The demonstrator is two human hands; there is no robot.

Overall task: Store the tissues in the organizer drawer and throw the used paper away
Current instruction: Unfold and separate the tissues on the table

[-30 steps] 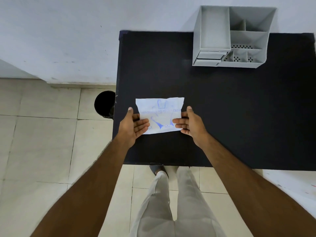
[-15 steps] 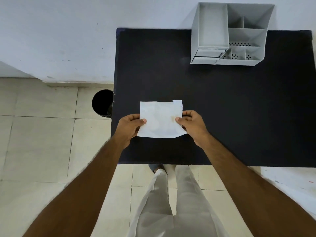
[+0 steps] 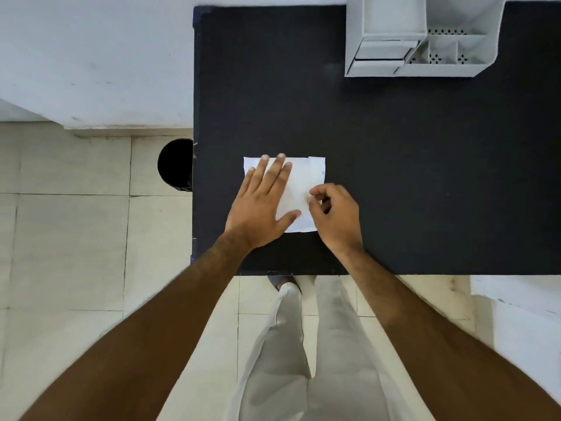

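A white folded sheet (image 3: 305, 177) lies flat on the black table (image 3: 394, 165), near its front left part. My left hand (image 3: 261, 202) rests palm down on the sheet's left half, fingers spread. My right hand (image 3: 334, 214) is at the sheet's right edge with its fingers curled, thumb and forefinger pinched together on the paper. The grey organizer (image 3: 425, 68) stands at the table's far right, its small drawer (image 3: 379, 53) at its front left. A round black bin (image 3: 174, 165) stands on the floor just left of the table.
A white wall runs behind the table and the bin. Pale floor tiles lie to the left and below the table's front edge. My legs in light trousers stand at the table's front edge. A white surface shows at the lower right.
The sheet, held up between both hands with blue print showing, was folded and laid on the table. My left hand now presses flat on it and my right hand pinches its right edge.
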